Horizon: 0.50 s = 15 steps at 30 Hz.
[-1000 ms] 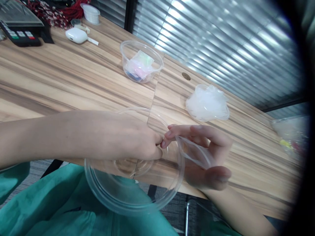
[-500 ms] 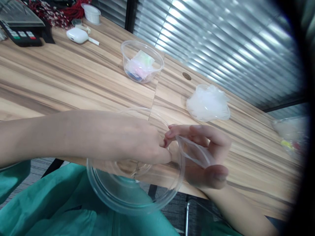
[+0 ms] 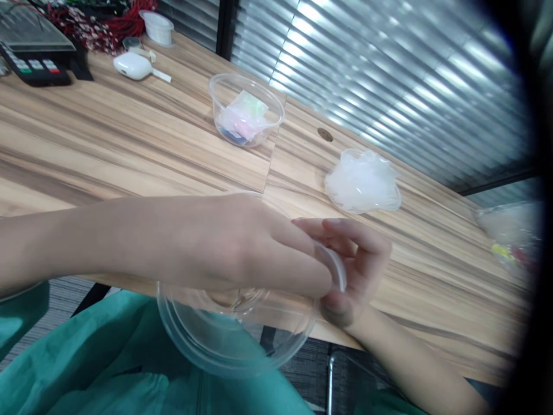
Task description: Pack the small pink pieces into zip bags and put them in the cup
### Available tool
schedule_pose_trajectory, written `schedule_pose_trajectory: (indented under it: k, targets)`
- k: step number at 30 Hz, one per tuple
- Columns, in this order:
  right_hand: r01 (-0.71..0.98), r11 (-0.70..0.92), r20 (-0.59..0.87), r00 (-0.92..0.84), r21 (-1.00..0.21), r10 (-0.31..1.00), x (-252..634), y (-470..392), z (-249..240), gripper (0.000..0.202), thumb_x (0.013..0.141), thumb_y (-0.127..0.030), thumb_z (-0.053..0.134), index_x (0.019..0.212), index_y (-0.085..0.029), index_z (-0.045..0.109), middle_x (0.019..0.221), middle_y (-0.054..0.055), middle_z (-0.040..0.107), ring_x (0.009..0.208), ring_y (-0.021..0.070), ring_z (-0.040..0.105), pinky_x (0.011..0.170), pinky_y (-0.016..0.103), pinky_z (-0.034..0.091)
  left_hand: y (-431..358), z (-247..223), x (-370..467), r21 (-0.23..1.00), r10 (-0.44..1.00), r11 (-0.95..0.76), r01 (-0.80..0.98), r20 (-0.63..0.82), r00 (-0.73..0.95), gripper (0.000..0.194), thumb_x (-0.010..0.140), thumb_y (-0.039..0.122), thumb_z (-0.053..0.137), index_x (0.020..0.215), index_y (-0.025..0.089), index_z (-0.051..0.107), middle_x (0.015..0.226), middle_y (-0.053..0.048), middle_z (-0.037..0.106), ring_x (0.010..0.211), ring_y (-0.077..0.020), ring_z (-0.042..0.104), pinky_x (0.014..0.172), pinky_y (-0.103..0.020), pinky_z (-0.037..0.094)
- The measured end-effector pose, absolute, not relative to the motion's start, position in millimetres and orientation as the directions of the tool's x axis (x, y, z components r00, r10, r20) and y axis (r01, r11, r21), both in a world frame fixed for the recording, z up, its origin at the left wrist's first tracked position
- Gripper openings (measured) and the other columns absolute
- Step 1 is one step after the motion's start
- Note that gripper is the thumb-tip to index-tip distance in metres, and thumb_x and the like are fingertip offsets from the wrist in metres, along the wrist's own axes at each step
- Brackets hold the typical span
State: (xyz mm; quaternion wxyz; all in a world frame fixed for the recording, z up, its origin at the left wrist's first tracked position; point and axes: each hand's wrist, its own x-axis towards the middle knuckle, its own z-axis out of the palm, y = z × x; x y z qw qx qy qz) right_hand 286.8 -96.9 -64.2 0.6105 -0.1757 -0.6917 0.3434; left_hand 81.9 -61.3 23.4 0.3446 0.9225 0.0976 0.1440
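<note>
A large clear plastic bowl (image 3: pixel 235 363) sits at the table's front edge, partly under my left arm. My left hand (image 3: pixel 268 248) reaches across above it, its fingertips at the mouth of a small clear plastic bag (image 3: pixel 337 268); whether they pinch anything is hidden. Around the bag curl the fingers of my right hand (image 3: pixel 363 259), with the thumb below. Thin small pieces (image 3: pixel 244 300) lie in the bottom of the large bowl. Farther back stands a smaller clear bowl (image 3: pixel 218 104) with small packets inside. A pile of clear plastic bags (image 3: pixel 363 181) lies to its right.
At the back left are a black device with buttons (image 3: pixel 37 66), a white case (image 3: pixel 133 65), red wires (image 3: pixel 103 31) and a white tub (image 3: pixel 158 27). A bag with coloured items (image 3: pixel 510 236) lies at the far right. Blinds stand behind the table.
My left hand has moved right, its fingers now reaching to the small bag's mouth. My right hand has shifted slightly left, its fingers and thumb closer round the bag.
</note>
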Motion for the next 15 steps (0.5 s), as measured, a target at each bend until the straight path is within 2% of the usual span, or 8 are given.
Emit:
schedule_pose_trajectory:
  k: [2, 4, 6, 10, 13, 15]
  targets:
    - [-0.199, 0.724, 0.751, -0.202, -0.66, 0.628, 288.9, -97.0, -64.7, 0.063, 0.076, -0.031, 0.075, 0.133, -0.016, 0.052, 0.111, 0.012, 0.067, 0.093, 0.0274, 0.069, 0.076, 0.044, 0.062, -64.2, 27.1, 85.4, 0.771, 0.415, -0.628, 0.104, 0.219, 0.883, 0.033, 0.101, 0.021, 0.039, 0.088, 0.03, 0.068, 0.089, 0.011, 0.071, 0.075, -0.0046, 0.065, 0.064, -0.009, 0.05]
    - [-0.168, 0.707, 0.724, -0.239, -0.687, 0.647, 292.0, -97.3, -65.1, 0.068, 0.075, -0.033, 0.078, 0.135, -0.018, 0.05, 0.115, 0.013, 0.066, 0.099, 0.0299, 0.069, 0.083, 0.048, 0.061, -67.2, 30.0, 88.2, 0.859, 0.542, -0.498, 0.12, 0.201, 0.816, 0.038, 0.099, 0.018, 0.036, 0.079, 0.025, 0.067, 0.085, 0.014, 0.072, 0.073, -0.002, 0.067, 0.06, -0.005, 0.048]
    - [-0.152, 0.681, 0.693, -0.262, -0.716, 0.671, 295.3, -98.0, -64.8, 0.07, 0.076, -0.036, 0.078, 0.137, -0.02, 0.048, 0.118, 0.013, 0.066, 0.103, 0.0314, 0.068, 0.087, 0.051, 0.059, -69.2, 31.3, 88.8, 0.897, 0.583, -0.424, 0.121, 0.168, 0.795, 0.037, 0.097, 0.017, 0.036, 0.082, 0.022, 0.069, 0.086, 0.015, 0.073, 0.076, -0.0025, 0.069, 0.063, -0.003, 0.049]
    - [-0.151, 0.66, 0.668, -0.32, -0.736, 0.671, 298.0, -98.5, -60.0, 0.069, 0.077, -0.035, 0.077, 0.138, -0.023, 0.047, 0.118, 0.013, 0.064, 0.105, 0.0301, 0.068, 0.088, 0.05, 0.06, -69.7, 29.2, 87.6, 0.893, 0.565, -0.425, 0.148, 0.134, 0.814, 0.038, 0.096, 0.017, 0.036, 0.087, 0.022, 0.072, 0.087, 0.016, 0.073, 0.078, -0.0038, 0.071, 0.065, -0.005, 0.051]
    - [-0.159, 0.653, 0.659, -0.361, -0.741, 0.66, 295.8, -96.9, -54.9, 0.067, 0.081, -0.033, 0.075, 0.14, -0.024, 0.045, 0.124, 0.012, 0.062, 0.108, 0.0276, 0.068, 0.091, 0.047, 0.061, -69.7, 25.7, 89.5, 0.87, 0.593, -0.473, 0.143, 0.194, 0.782, 0.024, 0.094, 0.019, 0.047, 0.094, 0.021, 0.071, 0.092, 0.013, 0.073, 0.081, -0.0054, 0.071, 0.068, -0.007, 0.054]
    - [-0.192, 0.662, 0.676, -0.383, -0.725, 0.629, 294.3, -95.9, -52.4, 0.067, 0.082, -0.032, 0.073, 0.142, -0.025, 0.043, 0.126, 0.01, 0.062, 0.109, 0.0263, 0.067, 0.092, 0.046, 0.062, -69.9, 23.8, 91.4, 0.859, 0.617, -0.489, 0.15, 0.219, 0.756, 0.02, 0.094, 0.02, 0.051, 0.092, 0.021, 0.071, 0.089, 0.014, 0.073, 0.077, -0.004, 0.07, 0.065, -0.005, 0.052]
